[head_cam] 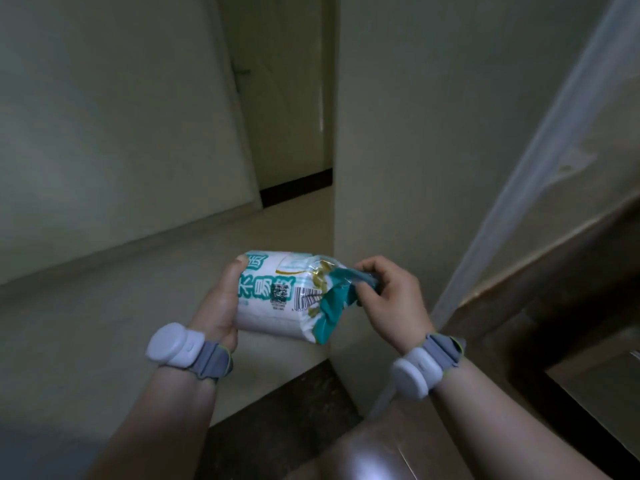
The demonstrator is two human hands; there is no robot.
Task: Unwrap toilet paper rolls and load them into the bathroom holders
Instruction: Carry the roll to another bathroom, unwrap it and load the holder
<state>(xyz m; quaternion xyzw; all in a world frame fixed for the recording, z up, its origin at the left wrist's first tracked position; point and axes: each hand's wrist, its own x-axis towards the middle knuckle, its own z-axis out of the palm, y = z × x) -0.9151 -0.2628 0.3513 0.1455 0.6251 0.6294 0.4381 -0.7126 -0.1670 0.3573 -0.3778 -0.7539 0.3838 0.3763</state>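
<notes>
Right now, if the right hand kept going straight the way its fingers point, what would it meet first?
The right hand points leftward, pinching the teal wrapper end; next in line is the wrapped roll held by the left hand. Depth looks matched.

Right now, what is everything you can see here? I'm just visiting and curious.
Wrapped toilet paper roll: one, white wrapper with teal print, held at centre.
Wrapper end: one, teal, bunched, pulled out to the roll's right.
Door: one, pale, down the hallway.
Wrist sensors: two, white on grey straps, one per wrist.
Left hand: one, gripping the roll's left side.
Right hand: one, pinching the wrapper end.
</notes>
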